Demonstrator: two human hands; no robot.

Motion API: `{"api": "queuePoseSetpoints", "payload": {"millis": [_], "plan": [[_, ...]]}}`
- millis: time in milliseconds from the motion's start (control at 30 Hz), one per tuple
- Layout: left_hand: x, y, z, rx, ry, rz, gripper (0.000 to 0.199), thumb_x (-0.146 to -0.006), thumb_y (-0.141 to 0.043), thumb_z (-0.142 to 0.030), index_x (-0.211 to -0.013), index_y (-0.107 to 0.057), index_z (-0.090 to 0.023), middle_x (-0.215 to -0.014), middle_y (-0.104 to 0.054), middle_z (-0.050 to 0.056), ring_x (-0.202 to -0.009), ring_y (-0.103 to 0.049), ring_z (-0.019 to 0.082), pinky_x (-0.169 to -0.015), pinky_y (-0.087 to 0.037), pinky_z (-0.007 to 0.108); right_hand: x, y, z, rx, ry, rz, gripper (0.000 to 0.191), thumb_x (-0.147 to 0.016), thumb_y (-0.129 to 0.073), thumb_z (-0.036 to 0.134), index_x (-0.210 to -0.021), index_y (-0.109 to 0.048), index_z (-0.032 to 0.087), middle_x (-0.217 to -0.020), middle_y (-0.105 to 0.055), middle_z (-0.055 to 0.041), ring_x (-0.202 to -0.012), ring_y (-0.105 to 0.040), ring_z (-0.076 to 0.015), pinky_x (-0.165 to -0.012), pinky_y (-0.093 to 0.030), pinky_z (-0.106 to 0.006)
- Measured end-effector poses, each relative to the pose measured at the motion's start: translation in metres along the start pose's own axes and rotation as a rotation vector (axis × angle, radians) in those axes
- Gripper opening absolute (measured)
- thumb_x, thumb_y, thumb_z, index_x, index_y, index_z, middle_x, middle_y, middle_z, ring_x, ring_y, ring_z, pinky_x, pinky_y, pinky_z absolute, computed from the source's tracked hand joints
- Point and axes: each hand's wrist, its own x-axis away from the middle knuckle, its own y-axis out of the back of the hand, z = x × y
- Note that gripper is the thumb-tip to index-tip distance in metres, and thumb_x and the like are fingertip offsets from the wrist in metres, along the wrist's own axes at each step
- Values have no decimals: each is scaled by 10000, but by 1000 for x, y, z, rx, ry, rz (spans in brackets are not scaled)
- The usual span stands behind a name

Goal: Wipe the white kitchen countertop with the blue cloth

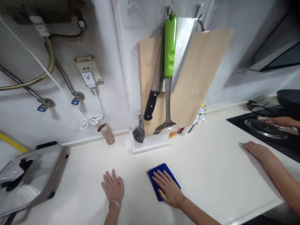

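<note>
My right hand (171, 191) lies flat with its fingers stretched out on a folded blue cloth (157, 194), pressing it against the white countertop (206, 175). The cloth's corners show around my fingers. To the left, my left hand (114, 187), with a bracelet at the wrist, rests palm down on the bare counter, its fingers spread and holding nothing. A gap of countertop separates it from the cloth.
A pan with a glass lid (52, 175) stands at the left. Along the wall are a brownish cup (107, 134), a steel scrubber (138, 135), a cutting board (187, 109) and hanging knives. Another person's hand (257, 150) and wiping hand (278, 121) are by the black stove (241, 120).
</note>
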Motion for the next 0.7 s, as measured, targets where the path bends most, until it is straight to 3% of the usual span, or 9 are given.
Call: {"api": "queuePoseSetpoints", "payload": {"millis": [167,267,433,567,700], "plan": [[1,0,-1,5,0,-13,540,-938,-381,-294,-1456,-413,-143,-1566,-323,229,-1499,-148,354,-1177,-185,600,-48,-14,-45,118,-137,-57,640,-920,-385,286,-1534,-206,246,-1611,-235,-10,-1481,-205,-237,-1222,-122,-477],[2,1,-2,7,-2,-13,538,-941,-370,-290,-1457,-411,-142,-1571,-315,225,-1501,-138,354,-1182,-177,596,-75,-22,-53,151,-222,-78,616,-926,-359,287,-1527,-236,231,-1606,-250,-21,-1481,-207,-245,-1219,-119,-494],[2,-1,0,14,-1,-31,534,-946,-347,-284,-1459,-407,-149,-1579,-303,214,-1507,-115,342,-1181,-180,600,-96,-44,-13,142,-333,-102,630,-925,-347,295,-1530,-223,172,-1609,-211,-85,-1493,-146,-316,-1206,-80,-577],[1,-2,0,4,-7,-42,526,-943,-350,-274,-1444,-431,-137,-1565,-327,225,-1506,-116,342,-1179,-180,599,-113,-54,35,25,-170,-69,685,-932,-365,363,-1548,-112,200,-1629,-121,-66,-1502,-97,-317,-1212,-56,-580],[1,0,-1,-9,-6,-40,520,-944,-354,-283,-1435,-446,-138,-1560,-339,219,-1503,-134,340,-1182,-186,586,-141,-42,54,-112,-37,0,686,-938,-368,404,-1550,-121,215,-1636,-75,-54,-1506,-62,-312,-1217,-73,-571]]}}
